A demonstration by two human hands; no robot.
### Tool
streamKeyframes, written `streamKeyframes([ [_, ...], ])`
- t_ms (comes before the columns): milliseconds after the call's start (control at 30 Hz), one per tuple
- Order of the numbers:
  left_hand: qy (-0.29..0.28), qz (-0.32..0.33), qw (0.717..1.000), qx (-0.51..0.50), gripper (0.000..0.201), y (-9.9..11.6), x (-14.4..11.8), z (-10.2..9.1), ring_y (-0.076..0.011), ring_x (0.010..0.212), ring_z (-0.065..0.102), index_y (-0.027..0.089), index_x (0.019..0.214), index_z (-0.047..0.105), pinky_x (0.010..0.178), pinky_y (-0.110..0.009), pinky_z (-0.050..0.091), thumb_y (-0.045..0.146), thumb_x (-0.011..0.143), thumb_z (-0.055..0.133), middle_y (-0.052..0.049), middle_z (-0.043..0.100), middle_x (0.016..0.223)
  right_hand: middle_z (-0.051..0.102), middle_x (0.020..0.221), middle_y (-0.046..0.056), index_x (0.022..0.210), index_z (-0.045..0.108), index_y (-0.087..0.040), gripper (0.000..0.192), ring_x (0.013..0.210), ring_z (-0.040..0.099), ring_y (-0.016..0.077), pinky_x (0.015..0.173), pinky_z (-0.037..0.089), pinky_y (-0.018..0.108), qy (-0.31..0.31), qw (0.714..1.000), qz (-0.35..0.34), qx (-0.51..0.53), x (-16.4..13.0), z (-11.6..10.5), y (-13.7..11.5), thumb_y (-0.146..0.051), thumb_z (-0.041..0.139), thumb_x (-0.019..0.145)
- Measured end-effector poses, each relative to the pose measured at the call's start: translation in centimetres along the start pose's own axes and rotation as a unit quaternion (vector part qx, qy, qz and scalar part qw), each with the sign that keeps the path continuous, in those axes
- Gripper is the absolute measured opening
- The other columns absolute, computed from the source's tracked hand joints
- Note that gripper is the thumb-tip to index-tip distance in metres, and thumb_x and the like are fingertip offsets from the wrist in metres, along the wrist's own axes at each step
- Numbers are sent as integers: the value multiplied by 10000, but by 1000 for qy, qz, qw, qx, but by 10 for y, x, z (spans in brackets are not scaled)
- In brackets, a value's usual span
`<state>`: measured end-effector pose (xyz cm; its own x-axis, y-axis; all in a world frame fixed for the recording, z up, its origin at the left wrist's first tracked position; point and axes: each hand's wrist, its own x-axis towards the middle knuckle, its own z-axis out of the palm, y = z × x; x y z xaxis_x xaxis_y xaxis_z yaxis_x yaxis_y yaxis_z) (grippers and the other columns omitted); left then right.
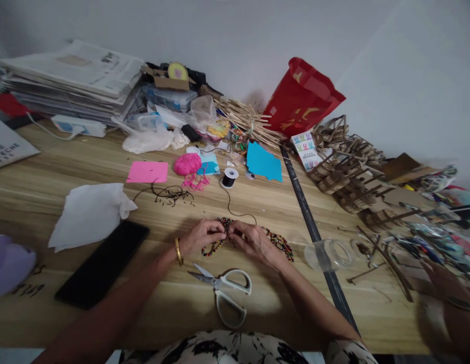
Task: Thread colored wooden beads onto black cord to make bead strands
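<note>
My left hand (202, 236), with a gold bangle at the wrist, and my right hand (253, 241) meet over a string of small multicoloured beads (280, 242) lying on the wooden table (280, 202). Both pinch the beads where the fingertips touch. A thin black thread runs from the beads up to a black spool (229, 177). White-handled scissors (225, 290) lie just in front of my hands, blades pointing left.
A black phone (103, 263) and white tissue (88, 212) lie to the left. Pink paper (147, 172), pink yarn (187, 164) and blue paper (263, 162) sit further back. A clear jar (329, 254) lies on its side at the right. Another person's hand (443, 298) is at the right edge.
</note>
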<state>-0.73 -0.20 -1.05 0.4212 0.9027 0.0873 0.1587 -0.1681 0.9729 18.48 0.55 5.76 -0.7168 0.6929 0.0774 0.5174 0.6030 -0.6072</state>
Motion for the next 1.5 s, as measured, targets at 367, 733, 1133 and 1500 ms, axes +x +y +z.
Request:
streamKeyframes([
  [367, -72, -124, 981, -129, 327, 13, -4, 1, -108, 455, 558, 95, 765, 650, 435, -199, 444, 414, 762, 583, -31, 623, 568, 577, 713, 13, 893, 531, -174, 91, 596, 496, 109, 573, 342, 201, 42, 998, -26, -27, 1, -3, 6, -174, 442, 877],
  [733, -32, -113, 983, -142, 258, 18, -3, -1, -80, 456, 538, 118, 700, 630, 459, -186, 446, 373, 700, 661, -3, 616, 582, 589, 741, 22, 855, 542, -171, 84, 639, 525, 115, 590, 354, 210, 53, 998, -19, -37, -5, -5, 7, -145, 462, 863],
  [1133, 0, -110, 982, -150, 264, 26, -3, 3, -90, 480, 532, 109, 654, 603, 489, -218, 440, 364, 700, 653, -3, 587, 562, 590, 905, 57, 954, 534, -185, 127, 808, 575, 151, 710, 433, 246, 51, 998, -37, -9, -5, 9, 0, -124, 442, 890],
  [1500, 13, -135, 977, -166, 284, 23, 0, 5, -91, 482, 534, 106, 684, 618, 490, -220, 412, 389, 703, 641, -19, 617, 601, 557, 875, 60, 947, 509, -175, 100, 713, 557, 147, 624, 437, 242, 77, 991, -35, -104, -6, 16, 9, -161, 417, 910],
])
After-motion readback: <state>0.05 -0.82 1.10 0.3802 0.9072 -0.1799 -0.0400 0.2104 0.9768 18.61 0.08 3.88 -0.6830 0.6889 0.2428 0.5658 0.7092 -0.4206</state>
